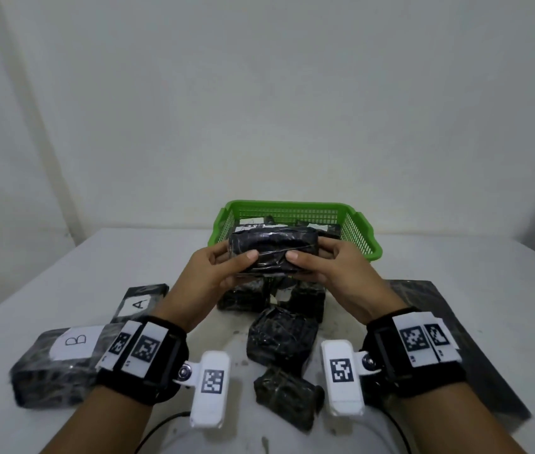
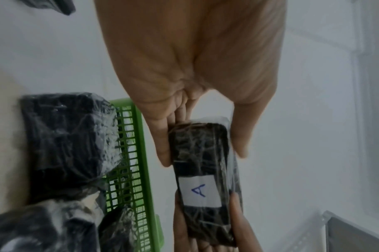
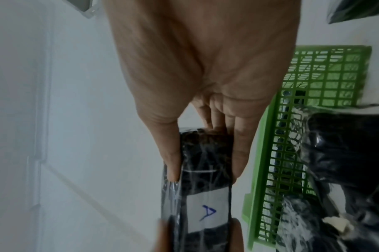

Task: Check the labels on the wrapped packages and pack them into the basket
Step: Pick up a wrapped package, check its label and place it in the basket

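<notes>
A black wrapped package (image 1: 272, 249) is held in the air just in front of the green basket (image 1: 362, 239). My left hand (image 1: 223, 262) grips its left end and my right hand (image 1: 316, 260) grips its right end, thumbs on the near face. Both wrist views show a white label marked A (image 2: 198, 191) (image 3: 208, 211) on the package's far face. The basket holds several black packages, partly hidden behind the held one. Loose packages lie on the table: one labelled A (image 1: 140, 303), one labelled B (image 1: 59, 358), and several unlabelled ones (image 1: 280, 335) below my hands.
A dark flat slab (image 1: 475, 348) lies on the table at the right, under my right wrist. The white table (image 1: 63, 267) ends at a pale wall behind the basket. A cable (image 1: 161, 424) runs near the front edge.
</notes>
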